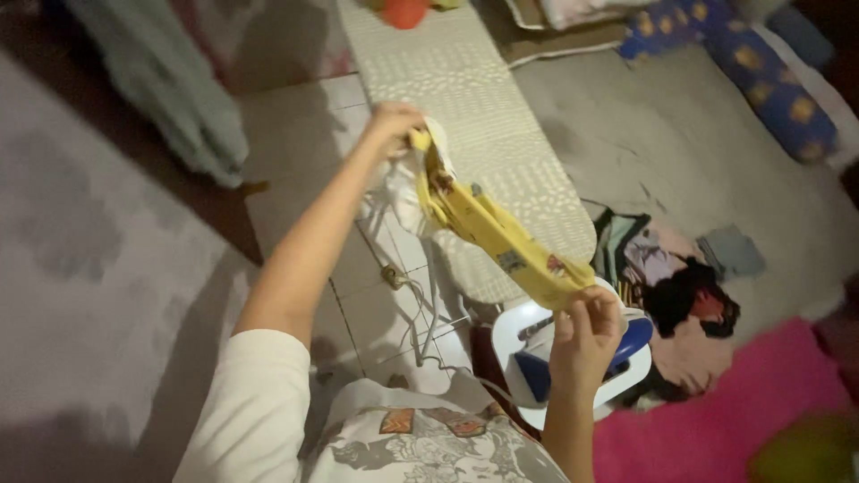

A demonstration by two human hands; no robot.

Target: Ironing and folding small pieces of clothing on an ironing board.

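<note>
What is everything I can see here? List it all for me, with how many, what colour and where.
Small garment: one, yellow with printed patches, stretched between both hands above the board.
Ironing board: one, pale patterned cover, centre, running up the picture.
Iron: one, white and blue, on the floor below the board's near end.
Cord: one, white, on the tiled floor under the board.
Clothes pile: one heap, mixed colours, right of the board.
Pink cloth: one, lower right.
Bolster: one, blue with yellow print, upper right.
Left hand: grips the garment's far end.
Right hand: grips its near end.
</note>
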